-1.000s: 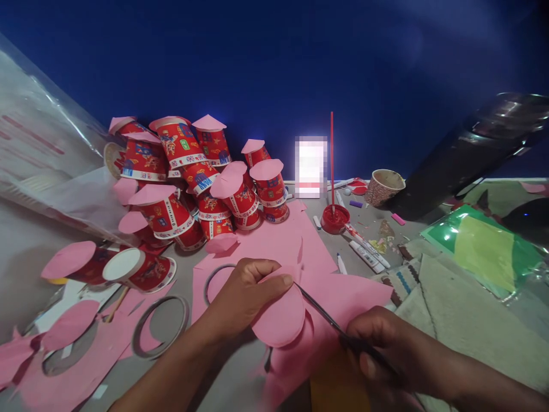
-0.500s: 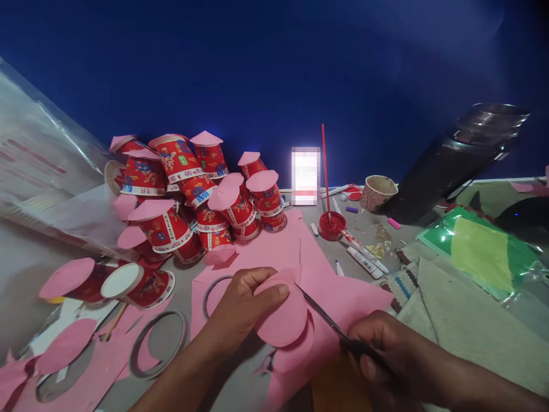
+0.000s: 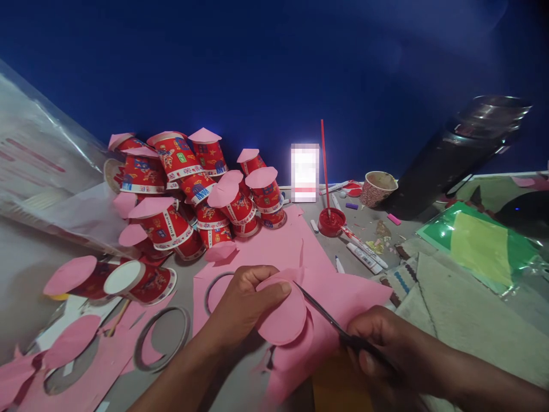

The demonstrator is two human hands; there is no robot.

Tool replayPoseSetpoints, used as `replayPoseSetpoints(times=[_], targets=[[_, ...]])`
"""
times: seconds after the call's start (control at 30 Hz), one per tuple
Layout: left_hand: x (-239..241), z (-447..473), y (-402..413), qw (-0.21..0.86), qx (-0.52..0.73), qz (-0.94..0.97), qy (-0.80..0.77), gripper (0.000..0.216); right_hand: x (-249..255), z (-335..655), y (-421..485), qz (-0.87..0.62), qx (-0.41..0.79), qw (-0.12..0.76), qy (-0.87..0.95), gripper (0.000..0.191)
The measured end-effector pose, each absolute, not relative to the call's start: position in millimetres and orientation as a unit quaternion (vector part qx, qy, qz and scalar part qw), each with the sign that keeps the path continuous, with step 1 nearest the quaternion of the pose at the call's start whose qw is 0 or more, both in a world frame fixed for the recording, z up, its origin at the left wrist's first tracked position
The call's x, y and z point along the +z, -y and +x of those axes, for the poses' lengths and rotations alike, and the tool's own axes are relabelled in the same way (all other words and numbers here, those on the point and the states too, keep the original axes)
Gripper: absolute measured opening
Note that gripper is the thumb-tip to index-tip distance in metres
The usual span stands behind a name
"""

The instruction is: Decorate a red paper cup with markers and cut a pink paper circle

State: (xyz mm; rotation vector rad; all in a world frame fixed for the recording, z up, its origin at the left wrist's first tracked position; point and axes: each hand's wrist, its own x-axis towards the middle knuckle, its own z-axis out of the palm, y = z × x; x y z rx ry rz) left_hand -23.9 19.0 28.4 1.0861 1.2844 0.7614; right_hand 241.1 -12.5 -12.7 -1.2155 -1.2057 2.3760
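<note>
Near the middle front, my left hand pinches a round pink paper disc, thumb on top, with more pink paper around and under it. My right hand grips a pair of dark scissors. Their blades point up and left, with the tip at the disc's upper right edge beside my left thumb. The blades look nearly closed. Part of the scissors' handles is hidden by my fingers.
Red printed paper cups with pink paper tops are heaped at the left. Grey tape rings and pink offcuts lie front left. Behind are a red paint pot with a brush, markers, a paper cup and a black flask.
My hands, the disc and the scissors hold almost the same position. The whole view has shifted slightly, with no clear movement of any object.
</note>
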Motion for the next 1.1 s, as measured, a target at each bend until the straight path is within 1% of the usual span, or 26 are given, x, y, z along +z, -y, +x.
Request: replayPoseSetpoints(times=[0.13, 0.3, 0.6, 0.67, 0.83, 0.93, 1.1], targets=[[29.6, -23.9, -20.0, 0.603, 0.323, 0.475, -0.553, 0.042, -9.3, 241.0, 11.6, -0.389, 0.816, 0.116, 0.411, 0.045], [30.2, -24.0, -19.0, 0.607, 0.328, 0.477, -0.544, 0.041, -6.1, 240.0, 10.4, -0.410, 0.807, 0.090, 0.416, 0.037], [20.9, -26.9, -15.5, 0.579, 0.355, 0.448, -0.581, 0.045, -1.5, 241.2, 9.2, -0.383, 0.790, 0.102, 0.468, 0.044], [22.0, -26.9, -15.7, 0.579, 0.355, 0.448, -0.582, 0.046, -1.2, 241.4, 9.4, -0.380, 0.782, 0.111, 0.482, 0.043], [33.1, -23.0, -18.5, 0.609, 0.300, 0.484, -0.552, 0.050, 0.0, 240.7, 10.5, -0.396, 0.800, 0.076, 0.445, 0.031], [38.3, -21.2, -20.3, 0.620, 0.263, 0.517, -0.528, 0.050, -3.4, 242.1, 11.1, -0.382, 0.793, 0.092, 0.466, 0.030], [40.0, -22.4, -20.4, 0.623, 0.253, 0.532, -0.515, 0.046, -0.7, 241.9, 9.4, -0.367, 0.784, 0.106, 0.490, 0.029]])
